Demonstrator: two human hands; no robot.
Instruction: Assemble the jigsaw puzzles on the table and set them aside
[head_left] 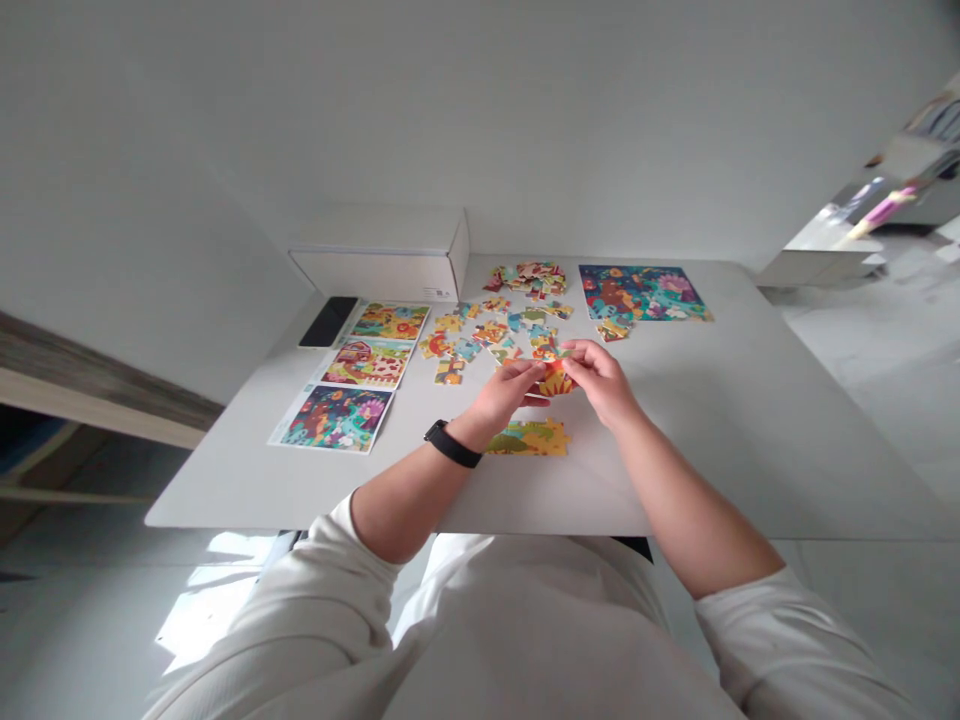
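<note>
Between both hands, above the table, is a joined section of jigsaw puzzle (pixel 555 382) with orange and yellow rays. My left hand (pixel 501 396), a black band on its wrist, grips the section's left side, thumb on top and fingers beneath. On the right, my right hand (pixel 603 382) pinches its upper right edge; whether it also holds a separate piece is too small to tell. Nearer to me lies an assembled yellow and green puzzle strip (pixel 536 438), partly covered by my left wrist. Loose puzzle pieces (pixel 448 371) are scattered just beyond my hands.
A pile of pieces (pixel 529 277) sits at the back, near a completed dark-blue puzzle (pixel 641 292). To the left lie a sheet with three pictures (pixel 361 362) and a black phone (pixel 328 322). Behind them stands a white box (pixel 382 268) against the wall. The white table (pixel 735 450) has rounded corners.
</note>
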